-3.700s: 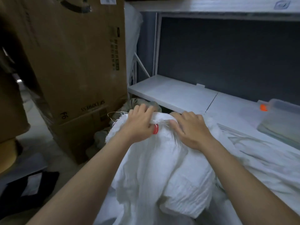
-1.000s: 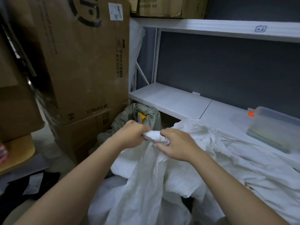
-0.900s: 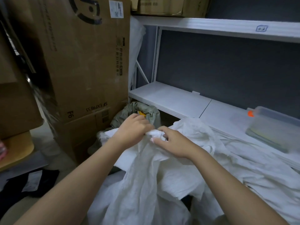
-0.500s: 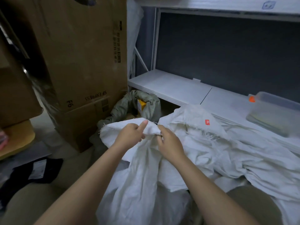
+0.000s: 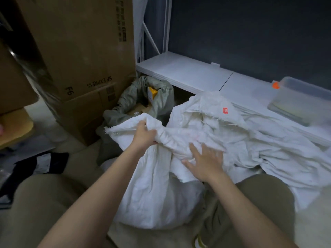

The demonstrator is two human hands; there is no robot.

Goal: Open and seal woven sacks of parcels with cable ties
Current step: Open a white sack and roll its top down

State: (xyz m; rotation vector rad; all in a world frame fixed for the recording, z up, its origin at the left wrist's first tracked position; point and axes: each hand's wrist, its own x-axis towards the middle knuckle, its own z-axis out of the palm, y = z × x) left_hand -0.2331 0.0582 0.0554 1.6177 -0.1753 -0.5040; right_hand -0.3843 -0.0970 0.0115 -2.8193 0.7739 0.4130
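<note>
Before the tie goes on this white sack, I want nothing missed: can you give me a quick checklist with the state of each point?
1. Neck of the white sack gathered: ok, left hand grips the bunched cloth.
2. Right hand holding: not ok, it lies flat and open on the cloth.
3. Cable tie at hand: cannot tell, none in view.
4. Parcels all inside: cannot tell, contents hidden.
5. Loose white sacks clear of the neck: not ok, they overlap it.

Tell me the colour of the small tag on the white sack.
Orange-red; the tag shows clearly in the head view.
</note>
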